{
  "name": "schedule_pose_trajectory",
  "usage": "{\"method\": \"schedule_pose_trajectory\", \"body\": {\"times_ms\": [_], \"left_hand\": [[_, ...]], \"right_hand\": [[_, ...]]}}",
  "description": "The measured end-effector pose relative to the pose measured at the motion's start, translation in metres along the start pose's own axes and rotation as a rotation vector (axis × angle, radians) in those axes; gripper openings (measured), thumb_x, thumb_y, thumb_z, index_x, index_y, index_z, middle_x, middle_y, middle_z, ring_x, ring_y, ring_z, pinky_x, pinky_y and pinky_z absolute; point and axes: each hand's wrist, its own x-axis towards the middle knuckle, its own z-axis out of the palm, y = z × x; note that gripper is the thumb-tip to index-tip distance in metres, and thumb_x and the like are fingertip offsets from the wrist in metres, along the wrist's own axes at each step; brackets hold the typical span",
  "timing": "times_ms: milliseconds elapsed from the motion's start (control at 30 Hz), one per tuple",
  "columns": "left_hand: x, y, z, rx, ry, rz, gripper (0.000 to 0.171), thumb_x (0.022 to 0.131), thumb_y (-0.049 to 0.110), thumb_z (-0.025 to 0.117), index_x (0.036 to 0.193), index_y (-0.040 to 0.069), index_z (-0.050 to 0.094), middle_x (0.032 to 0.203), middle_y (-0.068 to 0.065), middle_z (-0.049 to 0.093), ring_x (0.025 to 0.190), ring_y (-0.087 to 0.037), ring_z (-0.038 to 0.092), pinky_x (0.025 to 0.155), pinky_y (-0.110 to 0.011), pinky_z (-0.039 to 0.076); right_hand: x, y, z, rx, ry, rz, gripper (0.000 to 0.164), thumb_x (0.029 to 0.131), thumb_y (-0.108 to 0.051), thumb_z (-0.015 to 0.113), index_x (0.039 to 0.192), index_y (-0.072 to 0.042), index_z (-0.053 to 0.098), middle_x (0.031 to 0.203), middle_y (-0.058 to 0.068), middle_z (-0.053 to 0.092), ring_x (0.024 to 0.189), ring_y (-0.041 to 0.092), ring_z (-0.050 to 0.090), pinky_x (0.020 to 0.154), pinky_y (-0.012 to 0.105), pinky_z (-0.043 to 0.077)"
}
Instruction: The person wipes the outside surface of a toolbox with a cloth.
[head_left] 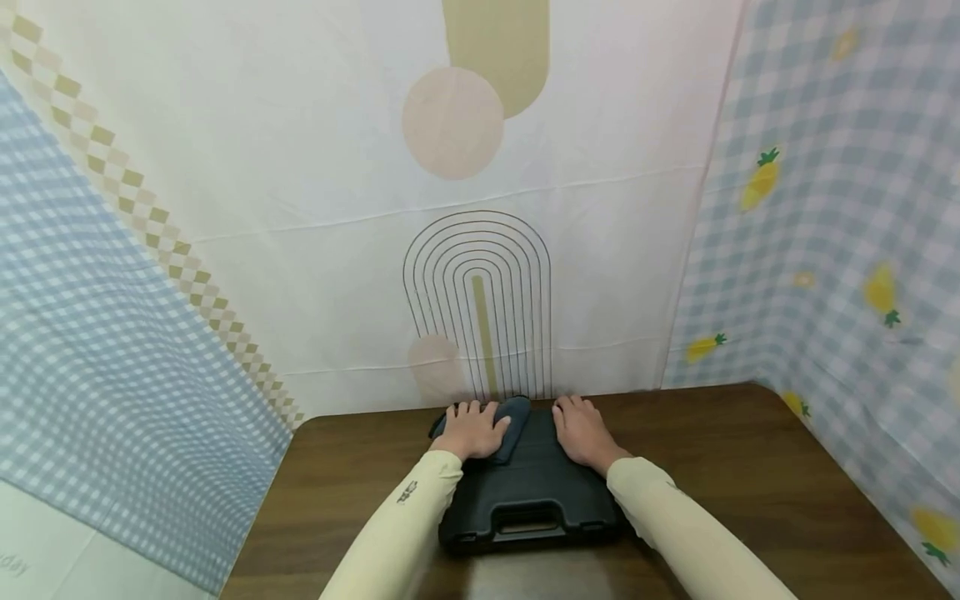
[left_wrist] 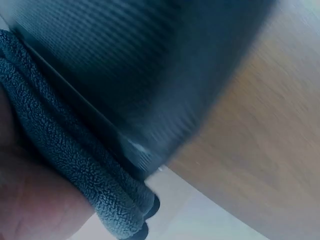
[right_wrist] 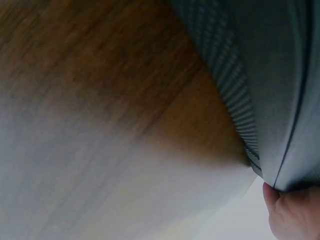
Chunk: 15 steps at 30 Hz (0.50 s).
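On the black carrying case (head_left: 534, 485), we see the left hand (head_left: 472, 430), fingers straight, over the blue-grey terry cloth (head_left: 516, 423), probably pressing it down; at the case's right edge rests the right hand (head_left: 583, 430), perhaps for steadiness; whether gripping, we cannot tell.

Site: a cloth-walled tabletop corner, homely in furnishing (home or studio, I cannot tell). Before me: one brown wood-grained table (head_left: 322, 483), rounded corners; one pale backdrop (head_left: 315, 150), arches and discs printed. To my left: one blue-checked drape (head_left: 97, 350). To my right: one pineapple-printed drape (head_left: 825, 242), checked.
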Motion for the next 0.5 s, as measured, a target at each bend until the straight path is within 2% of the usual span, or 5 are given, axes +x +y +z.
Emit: {"method": "schedule_pose_trajectory", "body": {"times_ms": [133, 267, 400, 500], "left_hand": [[0.002, 0.026, -0.001, 0.037, 0.006, 0.008, 0.062, 0.116, 0.052, 0.029, 0.169, 0.021, 0.035, 0.173, -0.020, 0.034, 0.162, -0.044, 0.029, 0.133, -0.063, 0.018], [0.005, 0.048, 0.000, 0.053, -0.031, 0.005, 0.063, 0.116, 0.054, 0.027, 0.170, 0.023, 0.032, 0.175, -0.019, 0.030, 0.164, -0.043, 0.026, 0.135, -0.061, 0.015], [0.012, 0.057, 0.004, 0.046, -0.072, -0.012, 0.062, 0.116, 0.054, 0.027, 0.171, 0.025, 0.029, 0.177, -0.017, 0.027, 0.166, -0.041, 0.023, 0.136, -0.061, 0.012], [0.007, 0.059, 0.002, 0.036, -0.062, -0.003, 0.062, 0.116, 0.054, 0.028, 0.170, 0.024, 0.031, 0.176, -0.017, 0.029, 0.165, -0.041, 0.024, 0.135, -0.060, 0.014]], "right_hand": [[0.001, 0.003, -0.003, -0.005, 0.009, 0.002, 0.041, 0.118, -0.028, 0.037, 0.136, -0.001, 0.061, 0.136, 0.024, 0.062, 0.128, 0.046, 0.056, 0.110, 0.065, 0.045], [0.002, 0.002, -0.003, -0.008, -0.005, 0.004, 0.043, 0.117, -0.026, 0.037, 0.141, 0.002, 0.058, 0.140, 0.027, 0.059, 0.130, 0.048, 0.055, 0.111, 0.066, 0.044], [0.001, 0.000, -0.002, -0.013, -0.021, 0.020, 0.045, 0.117, -0.024, 0.036, 0.145, 0.005, 0.054, 0.145, 0.028, 0.056, 0.134, 0.048, 0.053, 0.114, 0.067, 0.043], [0.001, -0.001, -0.001, -0.017, -0.022, 0.029, 0.044, 0.117, -0.023, 0.036, 0.145, 0.005, 0.054, 0.146, 0.028, 0.056, 0.134, 0.048, 0.053, 0.114, 0.067, 0.043]]}}
